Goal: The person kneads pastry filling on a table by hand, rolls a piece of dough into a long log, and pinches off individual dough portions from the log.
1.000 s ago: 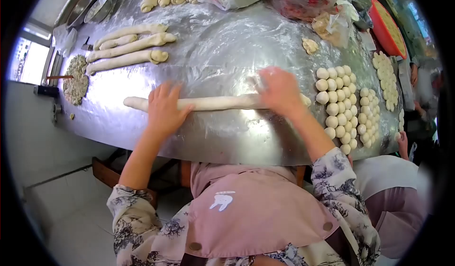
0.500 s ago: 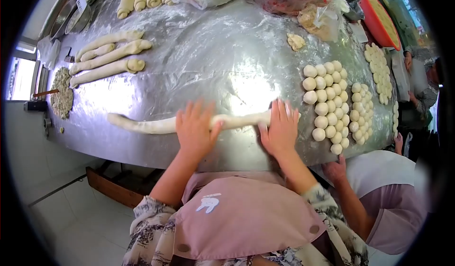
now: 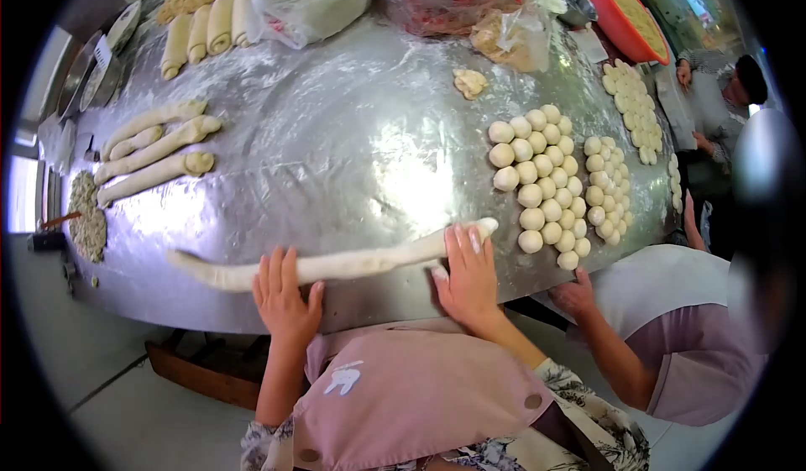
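Left hand point(image 3: 287, 301) and right hand point(image 3: 470, 285) lie flat and palm down, fingers stretched out, laid over 1 long dough rope point(image 3: 361, 264) without wrapping around it. The fingers hide 2 stretches of the rope, and the undersides of the palms cannot be seen. The rope runs along the desk point(image 3: 327, 177), spanning the gap between the hands; its left end, out past the left hand, is blurred, while its right end pokes out just beyond the right fingertips.

Forward and left of the left hand lie 3 long dough strips point(image 3: 151, 179), with 1 short piece point(image 3: 136, 142) between the farther 2. Farther left, the make-up of a crumbly mass point(image 3: 86, 232) is hard to tell. Well ahead of the left hand are 4 thick rolls point(image 3: 198, 39), the last partly behind a clear bag point(image 3: 315, 9), which is cut off at the top. Right of the right hand sit 2 clusters of dough balls point(image 3: 550, 187), with flattened discs point(image 3: 632, 106) beyond. Nearer, a co-worker's hand point(image 3: 573, 296) is at the desk's edge, its fingers partly hidden.
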A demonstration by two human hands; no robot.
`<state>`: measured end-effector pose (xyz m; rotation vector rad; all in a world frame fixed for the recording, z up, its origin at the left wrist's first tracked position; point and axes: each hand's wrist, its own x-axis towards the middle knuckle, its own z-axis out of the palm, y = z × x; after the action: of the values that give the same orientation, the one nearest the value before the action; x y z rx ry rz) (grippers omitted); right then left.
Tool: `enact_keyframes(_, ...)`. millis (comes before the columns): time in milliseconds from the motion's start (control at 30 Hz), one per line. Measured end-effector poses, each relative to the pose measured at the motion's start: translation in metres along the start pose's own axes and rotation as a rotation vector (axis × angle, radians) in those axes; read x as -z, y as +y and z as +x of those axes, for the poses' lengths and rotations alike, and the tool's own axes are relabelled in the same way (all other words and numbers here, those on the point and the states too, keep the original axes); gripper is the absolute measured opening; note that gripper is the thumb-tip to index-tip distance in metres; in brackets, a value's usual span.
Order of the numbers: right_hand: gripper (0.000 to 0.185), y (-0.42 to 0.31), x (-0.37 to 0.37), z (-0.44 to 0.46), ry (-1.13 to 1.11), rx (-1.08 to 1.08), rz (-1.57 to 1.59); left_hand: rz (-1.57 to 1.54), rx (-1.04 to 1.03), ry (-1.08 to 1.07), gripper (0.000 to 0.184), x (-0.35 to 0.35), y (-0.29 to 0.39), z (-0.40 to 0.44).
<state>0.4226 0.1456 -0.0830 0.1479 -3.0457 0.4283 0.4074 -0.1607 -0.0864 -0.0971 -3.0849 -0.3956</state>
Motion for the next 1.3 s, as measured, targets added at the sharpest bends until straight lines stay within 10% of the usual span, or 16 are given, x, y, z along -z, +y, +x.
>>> enact_keyframes(267,0.081,0.016,-0.033,0.168,0.023,-0.317,-0.019,-0.028,0.221,0.096,0.066,-0.002,-0.055,0.142)
enact_keyframes(500,0.060,0.012,-0.012,0.053,0.094,0.130,0.077,0.072,0.078,0.025,0.057,0.007,-0.060,0.031)
enact_keyframes(833,0.080,0.014,-0.026,0.151,0.007,-0.312,0.015,-0.024,0.199,0.149,0.059,0.001,-0.115,0.114)
enact_keyframes(1100,0.063,0.012,0.001,0.044,0.018,0.044,0.031,0.190,0.235,0.053,0.056,0.003,-0.117,0.022)
enact_keyframes(1300,0.071,0.008,-0.009,0.037,0.046,-0.096,-0.022,0.213,0.182,0.054,0.059,0.000,-0.125,0.015)
